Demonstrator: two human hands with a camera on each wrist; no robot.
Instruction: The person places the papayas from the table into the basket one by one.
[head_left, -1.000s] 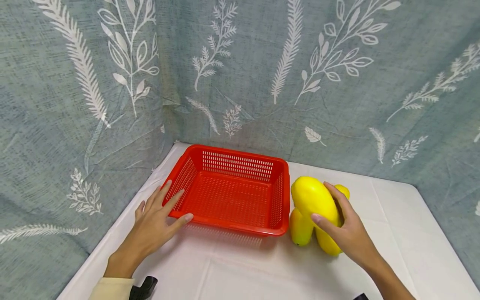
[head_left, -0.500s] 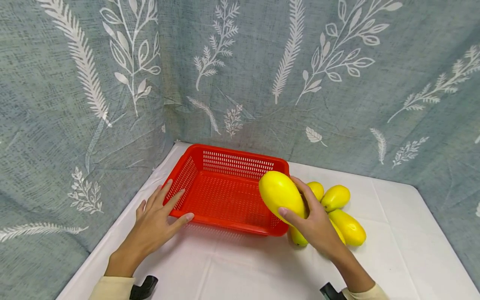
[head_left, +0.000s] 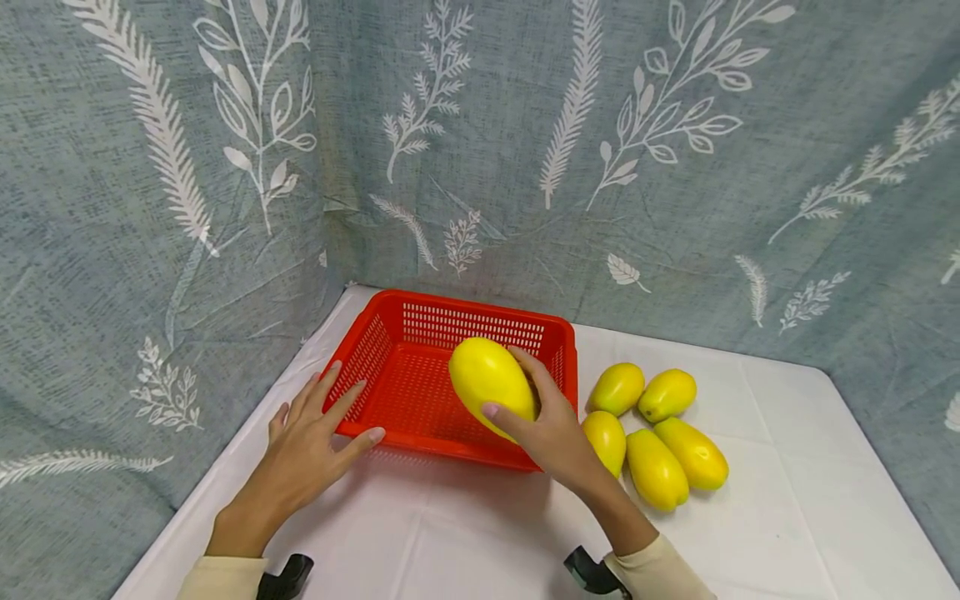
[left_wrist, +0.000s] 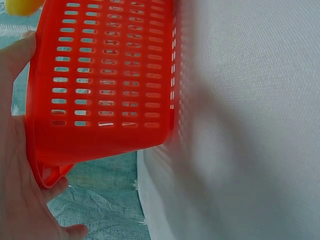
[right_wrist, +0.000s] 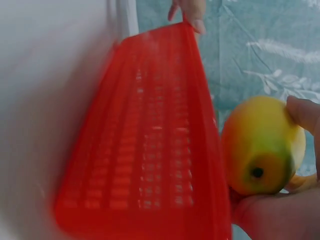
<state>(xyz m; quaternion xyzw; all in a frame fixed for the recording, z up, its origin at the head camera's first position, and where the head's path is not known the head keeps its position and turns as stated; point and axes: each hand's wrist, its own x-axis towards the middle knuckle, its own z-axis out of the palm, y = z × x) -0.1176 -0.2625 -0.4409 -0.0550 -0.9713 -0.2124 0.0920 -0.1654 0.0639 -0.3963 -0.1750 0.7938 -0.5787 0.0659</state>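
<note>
Overhead, as seen from the head, the right hand (head_left: 551,425) holds a smooth yellow oval fruit (head_left: 491,385) above the inside of a red rectangular plastic basket with slotted walls (head_left: 420,392). Its grip is partly closed: thumb on the near side, fingers curved round the far side. The right wrist view shows the fruit's greenish end with a dark spot, above the level of the basket's rim.

The left hand (head_left: 307,450) rests at the basket's near left corner, its grip spread wide, fingers extended and touching the rim.

The basket stands toward the back left corner of the white-cloth-covered bench (head_left: 465,542). Between it and the bench's right edge lie five more yellow oval fruits (head_left: 657,470), two nearer the back edge and three in front; the leftmost of the three is partly hidden by the right hand. Grey-green curtains with white leaf prints (head_left: 495,142) hang along the bench's back and left edges.
</note>
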